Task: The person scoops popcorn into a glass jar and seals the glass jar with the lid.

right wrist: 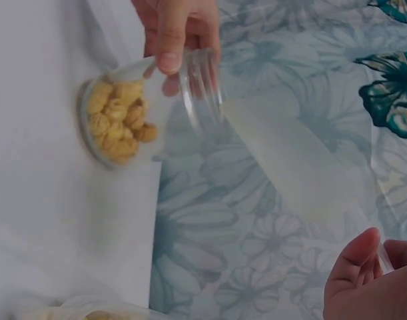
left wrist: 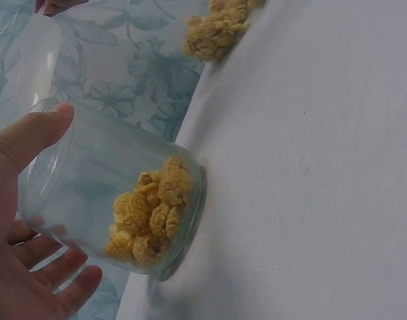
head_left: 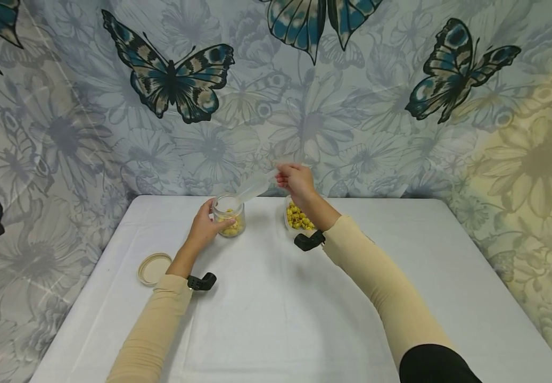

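My left hand (head_left: 204, 226) holds a clear glass jar (left wrist: 90, 167) upright on the white table, its thumb at the rim and its fingers round the far side. Yellow caramel popcorn (left wrist: 150, 213) lies in the bottom of the jar. By its thin handle, my right hand (head_left: 299, 183) pinches a translucent plastic scoop (right wrist: 283, 153). The scoop slopes down to the left, with its front edge right at the jar's mouth. No popcorn shows in the scoop's bowl. Below my right hand stands a clear plastic container (head_left: 286, 217) with more popcorn, partly hidden by the forearm.
A round lid (head_left: 142, 268) with a gold-coloured rim lies on the table (head_left: 266, 319), left of my left wrist. Behind the table's back edge hangs a butterfly-patterned cloth (head_left: 304, 122). Black wrist cameras sit on both wrists.
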Motion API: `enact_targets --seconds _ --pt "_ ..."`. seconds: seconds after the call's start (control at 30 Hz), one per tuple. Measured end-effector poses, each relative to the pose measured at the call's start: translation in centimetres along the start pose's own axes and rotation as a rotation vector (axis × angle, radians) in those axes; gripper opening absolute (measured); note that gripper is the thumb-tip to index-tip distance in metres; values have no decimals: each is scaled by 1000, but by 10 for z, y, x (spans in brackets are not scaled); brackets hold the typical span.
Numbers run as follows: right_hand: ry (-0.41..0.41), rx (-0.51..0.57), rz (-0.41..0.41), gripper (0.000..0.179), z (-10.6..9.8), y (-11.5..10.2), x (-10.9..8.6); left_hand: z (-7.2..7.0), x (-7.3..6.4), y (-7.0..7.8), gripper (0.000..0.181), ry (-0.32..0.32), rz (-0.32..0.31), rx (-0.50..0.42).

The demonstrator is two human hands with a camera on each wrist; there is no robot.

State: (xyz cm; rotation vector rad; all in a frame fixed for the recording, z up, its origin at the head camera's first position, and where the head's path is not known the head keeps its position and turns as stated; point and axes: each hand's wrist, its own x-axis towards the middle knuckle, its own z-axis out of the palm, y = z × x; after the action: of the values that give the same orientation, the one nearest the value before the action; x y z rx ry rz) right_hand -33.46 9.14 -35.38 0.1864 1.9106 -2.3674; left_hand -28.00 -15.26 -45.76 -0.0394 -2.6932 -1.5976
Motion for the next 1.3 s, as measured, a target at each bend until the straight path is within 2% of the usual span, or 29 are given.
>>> enact_targets --seconds 0.33,0.57,0.8,1.1,1.3 --pt "-2 25 -1 40 -8 0 -2 -1 1 2 91 -4 -29 37" --pt "25 82 -31 35 -13 -2 -3 -1 2 2 93 -2 -60 59" --pt "34 88 -37 33 -21 -6 -5 -4 4 3 95 -7 -73 73" --pt "42 134 -27 42 -30 -12 -5 -7 6 9 97 -6 -39 65" --pt "44 142 -46 39 -35 -14 -6 -8 6 13 97 14 -15 50"
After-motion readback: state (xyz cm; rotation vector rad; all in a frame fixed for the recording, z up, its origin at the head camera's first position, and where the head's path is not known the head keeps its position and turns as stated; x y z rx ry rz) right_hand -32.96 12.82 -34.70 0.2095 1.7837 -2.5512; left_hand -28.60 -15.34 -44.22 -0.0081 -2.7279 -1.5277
